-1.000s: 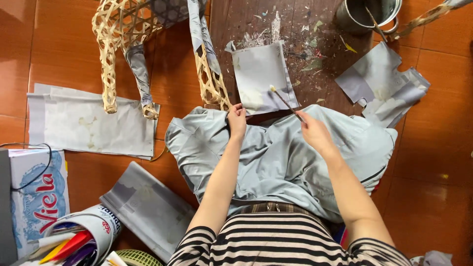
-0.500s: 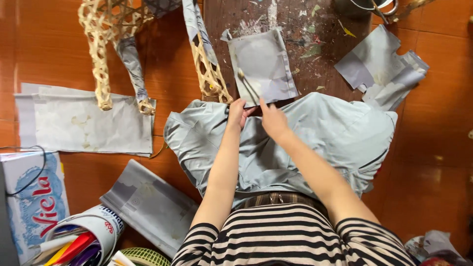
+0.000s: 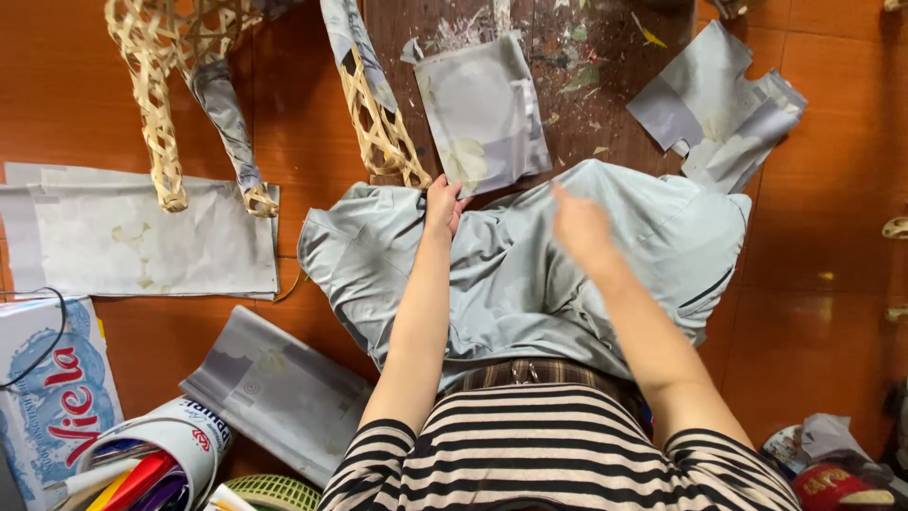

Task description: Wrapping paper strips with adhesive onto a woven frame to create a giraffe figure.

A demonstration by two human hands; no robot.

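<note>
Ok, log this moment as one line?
left hand: on grey sheet edge | right hand: blurred, over lap cloth, grip unclear | woven frame: beside sheet

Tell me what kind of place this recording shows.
Probably a home craft corner on a tiled floor: a woven bamboo frame partly wrapped in grey paper, loose grey paper sheets, and a paint-splattered board.

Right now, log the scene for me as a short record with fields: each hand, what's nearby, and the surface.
left hand: resting on the far edge of the grey cloth
right hand: blurred, over the cloth, apparently empty
ahead: grey paper sheet on paint-spattered board
left side: woven frame, pencil cup
surface: orange floor
</note>
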